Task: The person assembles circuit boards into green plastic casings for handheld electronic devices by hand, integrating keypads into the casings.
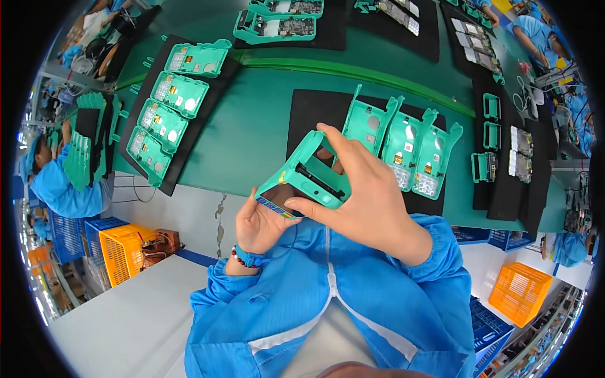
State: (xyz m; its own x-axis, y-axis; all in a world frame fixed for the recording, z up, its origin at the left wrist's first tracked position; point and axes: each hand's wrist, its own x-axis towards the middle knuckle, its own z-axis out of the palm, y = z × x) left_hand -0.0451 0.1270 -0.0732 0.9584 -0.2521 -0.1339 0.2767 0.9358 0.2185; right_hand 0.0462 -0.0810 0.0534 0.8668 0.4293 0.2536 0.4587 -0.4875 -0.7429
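Observation:
A green plastic device housing (291, 165) with an open frame and a black bar inside it is held tilted in front of my chest. My left hand (254, 225) grips its lower left corner, near a strip of coloured keys. Across the housing reaches my right hand (372, 198), thumb on the near edge and fingers at the far top edge. Just beyond the right hand, several green half-shells (400, 142) lie side by side on a black mat (309, 107), with clear keypads and small fitted parts inside.
At the left, more green shells (179, 94) line a black mat. Assemblies with circuit boards (277, 28) sit at the back. To the right are small green frames (491, 135) and boards (520, 154). Orange crates (520, 293) stand below; co-workers in blue (66, 183) are on both sides.

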